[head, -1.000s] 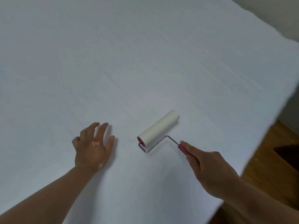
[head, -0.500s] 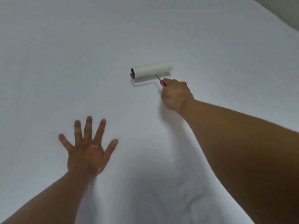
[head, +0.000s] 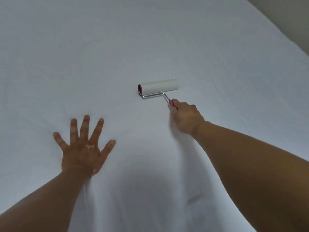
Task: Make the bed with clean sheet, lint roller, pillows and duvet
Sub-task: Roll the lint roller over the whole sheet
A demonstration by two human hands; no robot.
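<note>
A white sheet (head: 150,39) covers the bed and fills almost the whole view. On it lies a lint roller (head: 158,85) with a white roll, a metal wire arm and a pink handle. My right hand (head: 186,117) is shut on the pink handle, just below and right of the roll, and the roll touches the sheet. My left hand (head: 83,148) lies flat on the sheet at the lower left, palm down and fingers spread, holding nothing. No pillows or duvet are in view.
The bed's right edge runs diagonally across the upper right corner, with a beige wall (head: 287,19) beyond it. Faint creases mark the sheet around my left hand and near the bottom.
My right hand pushed the roller from near the bed's edge out toward the middle, then drew it back a little toward me. My left hand spread flat and stayed pressed on the sheet.
</note>
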